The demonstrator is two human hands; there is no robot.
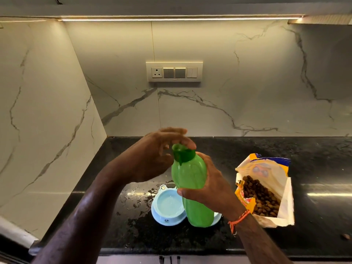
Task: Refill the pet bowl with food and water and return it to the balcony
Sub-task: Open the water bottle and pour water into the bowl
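Note:
A green plastic water bottle (192, 189) is held upright above the counter, my right hand (211, 185) wrapped round its middle. My left hand (162, 153) is at the bottle's top, fingertips resting on the darker green cap (183, 154). Below and behind the bottle lies a pale blue double pet bowl (167, 206) on the black counter; its left compartment holds water, and the right compartment is mostly hidden by the bottle. An opened yellow and white pet food bag (266, 191) lies to the right, brown kibble showing inside.
Black stone counter (314, 168) with water splashes left of the bowl. Marble walls enclose the corner at left and behind. A switch and socket plate (174, 71) sits on the back wall. One stray kibble (345, 236) lies near the front right edge.

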